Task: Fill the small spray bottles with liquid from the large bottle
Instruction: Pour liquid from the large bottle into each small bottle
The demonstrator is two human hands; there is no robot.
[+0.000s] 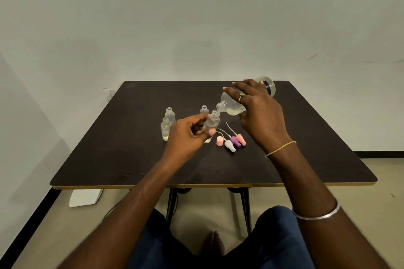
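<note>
My right hand (260, 113) grips the large clear bottle (231, 107), tipped to the left with its open mouth at the neck of a small clear bottle (213, 121). My left hand (190, 133) holds that small bottle, which leans slightly right, above the dark table (131, 159). Two more small open bottles (167, 131) (170, 114) stand upright to the left, with pale liquid in the nearer one. A third small bottle (204, 109) stands behind the held one, partly hidden.
Several spray tops lie on the table between my hands: a pink cap (219, 141), a white sprayer (229, 145), a purple one (235, 141) and a pink one (241, 139), their thin tubes pointing away. The table's front edge runs below my forearms.
</note>
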